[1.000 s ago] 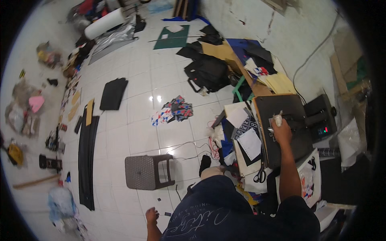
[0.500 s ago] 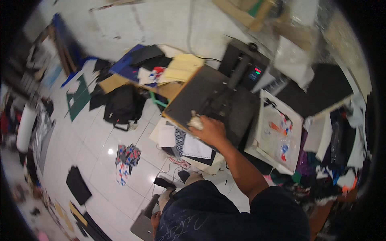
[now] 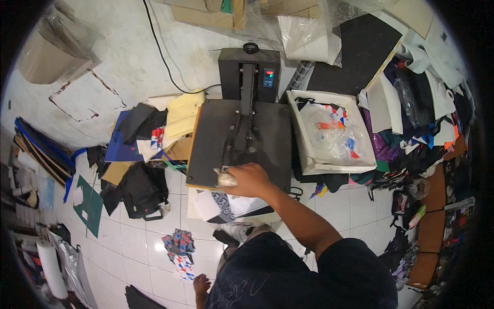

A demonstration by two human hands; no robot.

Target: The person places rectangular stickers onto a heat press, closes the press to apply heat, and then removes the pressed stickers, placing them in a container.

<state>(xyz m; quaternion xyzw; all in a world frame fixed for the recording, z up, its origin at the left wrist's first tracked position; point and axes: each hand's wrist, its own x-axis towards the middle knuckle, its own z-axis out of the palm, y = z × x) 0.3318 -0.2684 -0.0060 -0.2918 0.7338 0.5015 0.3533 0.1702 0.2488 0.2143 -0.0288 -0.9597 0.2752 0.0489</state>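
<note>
A black heat press (image 3: 211,139) stands at the middle, its upper plate lying flat over the base. My right hand (image 3: 249,180) is closed round the press handle (image 3: 226,179), whose pale wrapped end sticks out at the left of the fist. My left hand (image 3: 201,283) hangs low beside my body, fingers loosely bent and apart, with nothing seen in it. Close to it on the floor lies a pile of grey, red and blue patterned pieces (image 3: 180,247). White sheets (image 3: 207,206) and grey patterned material lie below the press's front edge.
Right of the press stands a white tray (image 3: 337,167) with plastic and coloured scraps. Heaped fabric (image 3: 388,149) lies beyond it. To the left are yellow sheets (image 3: 182,113), a black bag (image 3: 144,190) and a green board (image 3: 88,208) on the tiled floor. A black cable runs down the wall.
The view has swung round to the right, so the press now appears upright and more central. My right hand stays on the handle; my left hand shows more fully.
</note>
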